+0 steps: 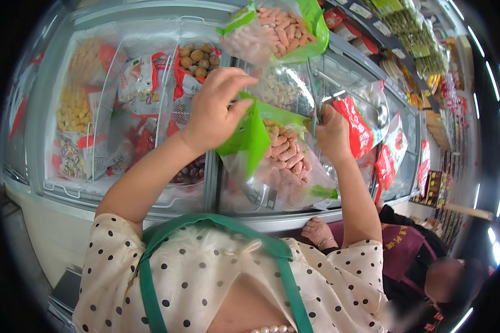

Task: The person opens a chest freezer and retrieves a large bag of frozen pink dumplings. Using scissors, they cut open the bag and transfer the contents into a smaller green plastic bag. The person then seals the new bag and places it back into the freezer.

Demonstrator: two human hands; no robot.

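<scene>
My left hand point(221, 108) is raised over the freezer, fingers apart, beside the green top of a plastic bag of frozen sausages point(289, 152). Its fingers do not appear to hold anything. My right hand point(332, 131) grips the handles of a pair of scissors point(314, 100), whose blades point away from me. The bag lies on the freezer's glass cover between my forearms. Farther off lies a second green-edged bag of small sausages point(285, 33). A clear bag of pale frozen pieces point(277, 87) shows between the two.
An uncovered chest freezer section point(208, 183) at left holds wire dividers and bags, including brown balls point(198, 60) and yellow cubes point(73, 110). Red and white bags point(356, 127) and a metal scoop point(381, 115) lie at right. Another person's hand point(318, 232) rests by the freezer's near edge.
</scene>
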